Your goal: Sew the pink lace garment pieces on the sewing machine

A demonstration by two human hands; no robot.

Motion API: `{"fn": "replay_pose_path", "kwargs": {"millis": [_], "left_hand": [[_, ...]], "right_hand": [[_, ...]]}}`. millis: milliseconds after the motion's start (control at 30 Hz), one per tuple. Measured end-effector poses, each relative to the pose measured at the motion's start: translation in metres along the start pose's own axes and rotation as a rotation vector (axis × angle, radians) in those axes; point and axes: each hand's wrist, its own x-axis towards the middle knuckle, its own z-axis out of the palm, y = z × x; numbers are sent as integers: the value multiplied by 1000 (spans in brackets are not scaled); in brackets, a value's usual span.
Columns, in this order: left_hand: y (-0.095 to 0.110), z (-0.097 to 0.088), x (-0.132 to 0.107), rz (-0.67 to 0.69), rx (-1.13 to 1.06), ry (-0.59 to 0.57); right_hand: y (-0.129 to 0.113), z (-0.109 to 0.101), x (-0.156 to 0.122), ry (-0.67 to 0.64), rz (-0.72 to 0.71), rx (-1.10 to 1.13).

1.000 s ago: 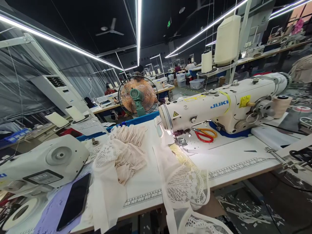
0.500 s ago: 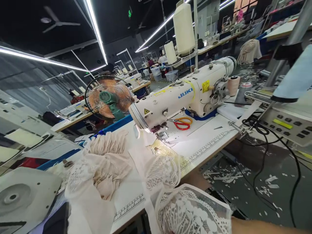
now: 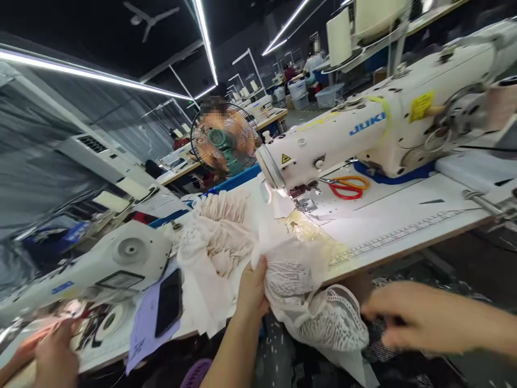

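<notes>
My left hand (image 3: 252,288) is closed on a bunch of white lace fabric (image 3: 299,275) at the front edge of the white sewing table (image 3: 404,226). The lace runs up to the needle of the white JUKI sewing machine (image 3: 363,129) and hangs down over the table edge. My right hand (image 3: 407,318) is low at the right, smeared by motion, with its fingertips at the hanging lace. Whether it grips is unclear. A heap of cream fabric (image 3: 218,237) lies left of my left hand.
Red and orange scissors (image 3: 347,187) lie under the machine arm. A black phone (image 3: 168,302) rests on purple paper beside a second white machine (image 3: 121,258). Another person's hand (image 3: 52,358) shows at the lower left. A fan (image 3: 224,141) stands behind the table.
The view swung back left and down. Both my hands came into view, and my left hand has taken hold of the lace at the table edge. Another person's hand appeared at lower left.
</notes>
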Motion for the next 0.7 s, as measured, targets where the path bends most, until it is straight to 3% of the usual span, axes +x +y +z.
{"fn": "replay_pose_path", "kwargs": {"millis": [100, 167, 267, 467, 700], "left_hand": [[-10, 8, -2, 39, 76, -105], [-17, 10, -3, 62, 139, -170], [-23, 11, -1, 103, 294, -253], [-24, 17, 15, 111, 700, -352], [-27, 31, 28, 65, 849, -414]], "right_hand": [[1, -24, 50, 314, 212, 147], [1, -27, 77, 168, 168, 301], [1, -16, 103, -24, 79, 440], [5, -2, 110, -67, 100, 484], [4, -7, 114, -60, 101, 425]]}}
